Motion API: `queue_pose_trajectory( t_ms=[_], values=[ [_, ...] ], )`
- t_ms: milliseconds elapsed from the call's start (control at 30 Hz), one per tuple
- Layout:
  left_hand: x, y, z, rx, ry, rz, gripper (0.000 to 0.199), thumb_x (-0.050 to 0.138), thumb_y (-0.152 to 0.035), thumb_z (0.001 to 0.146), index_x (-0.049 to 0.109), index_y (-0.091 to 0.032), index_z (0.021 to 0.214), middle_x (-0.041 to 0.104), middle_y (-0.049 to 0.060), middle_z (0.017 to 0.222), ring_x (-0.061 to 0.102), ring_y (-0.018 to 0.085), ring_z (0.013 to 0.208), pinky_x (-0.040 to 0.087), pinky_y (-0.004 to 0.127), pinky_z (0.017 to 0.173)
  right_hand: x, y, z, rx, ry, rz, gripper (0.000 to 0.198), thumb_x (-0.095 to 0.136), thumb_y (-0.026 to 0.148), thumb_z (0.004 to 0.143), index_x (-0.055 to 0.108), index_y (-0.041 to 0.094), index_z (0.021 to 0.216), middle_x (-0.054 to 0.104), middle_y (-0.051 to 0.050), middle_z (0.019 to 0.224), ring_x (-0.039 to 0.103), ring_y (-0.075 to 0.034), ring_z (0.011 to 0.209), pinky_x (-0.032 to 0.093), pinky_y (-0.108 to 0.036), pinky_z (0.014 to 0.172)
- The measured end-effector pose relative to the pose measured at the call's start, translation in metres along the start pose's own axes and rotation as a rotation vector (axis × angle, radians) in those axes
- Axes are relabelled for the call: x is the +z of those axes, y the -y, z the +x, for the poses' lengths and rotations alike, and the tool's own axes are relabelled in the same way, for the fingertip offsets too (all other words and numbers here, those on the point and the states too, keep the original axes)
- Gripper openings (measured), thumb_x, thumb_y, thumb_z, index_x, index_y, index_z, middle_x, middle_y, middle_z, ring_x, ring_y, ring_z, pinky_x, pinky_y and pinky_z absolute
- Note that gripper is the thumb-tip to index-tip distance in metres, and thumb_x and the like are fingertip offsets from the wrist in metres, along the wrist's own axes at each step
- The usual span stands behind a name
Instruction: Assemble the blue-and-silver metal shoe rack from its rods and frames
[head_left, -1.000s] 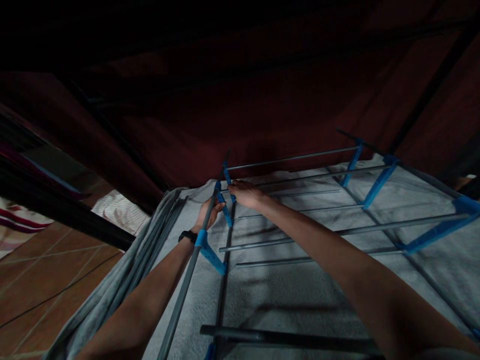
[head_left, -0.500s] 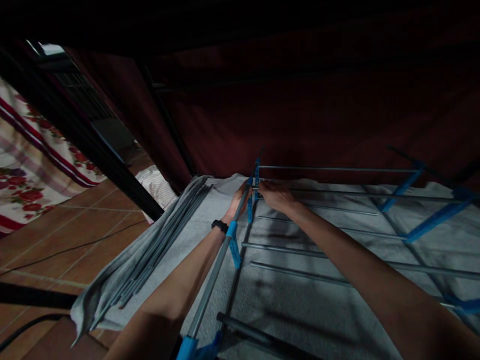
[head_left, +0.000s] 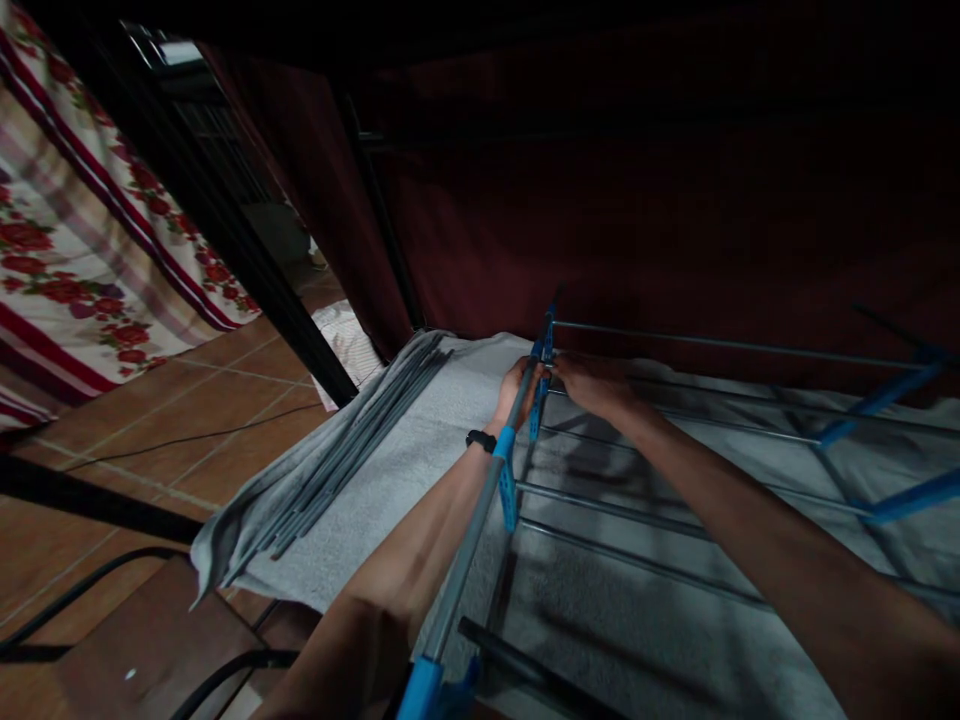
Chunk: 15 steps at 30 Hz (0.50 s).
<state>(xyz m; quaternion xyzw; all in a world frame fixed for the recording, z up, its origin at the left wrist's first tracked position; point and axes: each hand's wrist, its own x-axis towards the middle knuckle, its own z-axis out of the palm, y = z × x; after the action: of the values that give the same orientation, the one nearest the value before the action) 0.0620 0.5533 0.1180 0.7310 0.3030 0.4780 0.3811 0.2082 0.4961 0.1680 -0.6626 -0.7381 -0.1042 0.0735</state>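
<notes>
A frame of grey metal tubes and blue plastic connectors lies in front of me on a grey towel [head_left: 439,430]. My left hand [head_left: 516,388], with a dark band at the wrist, curls around a blue connector [head_left: 535,418] beside the slanted side tube [head_left: 469,540]. On the connector's other side, my right hand [head_left: 589,385] pinches the end of a long metal rod [head_left: 757,398]. The rod's tip meets the connector between both hands. Fingertips are partly hidden, and I cannot tell whether the tip sits inside the connector.
Loose grey rods [head_left: 352,455] lie bundled on the towel's left side. Dark posts [head_left: 262,270] and a dark red curtain [head_left: 480,240] surround the towel. More blue connectors [head_left: 919,495] stand at right. Beyond the left edge are a tiled floor [head_left: 225,400] and floral cloth [head_left: 82,250].
The view has swung left, so everything appears farther right. Both hands stay at the same blue connector, and the rod end there now sits closer to it.
</notes>
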Motion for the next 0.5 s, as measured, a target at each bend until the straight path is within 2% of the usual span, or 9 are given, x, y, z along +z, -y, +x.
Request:
queue_pose_trajectory(
  t_ms=[233,500],
  values=[
    [-0.0015,0.007,0.0042,0.003,0.011,0.001,0.024,0.05,-0.038,0.094,0.054,-0.017,0.084,0.059,0.001,0.076,0.055,0.014,0.073,0.043,0.027,0.07,0.0009,-0.0046,0.0016,-0.014,0.027,0.035,0.037,0.032,0.038,0.103,0.062,0.023,0.118,0.069,-0.009,0.117,0.064,-0.024,0.102,0.043,-0.031,0.081],
    [-0.006,0.0109,0.0033,0.016,0.053,0.037,0.024,0.048,-0.041,0.093,0.053,-0.019,0.087,0.06,0.002,0.079,0.057,0.016,0.076,0.044,0.027,0.072,0.0058,-0.0071,0.0041,0.009,0.07,0.086,0.042,0.029,0.041,0.103,0.062,0.025,0.124,0.069,-0.008,0.117,0.064,-0.024,0.101,0.043,-0.033,0.082]
  ],
)
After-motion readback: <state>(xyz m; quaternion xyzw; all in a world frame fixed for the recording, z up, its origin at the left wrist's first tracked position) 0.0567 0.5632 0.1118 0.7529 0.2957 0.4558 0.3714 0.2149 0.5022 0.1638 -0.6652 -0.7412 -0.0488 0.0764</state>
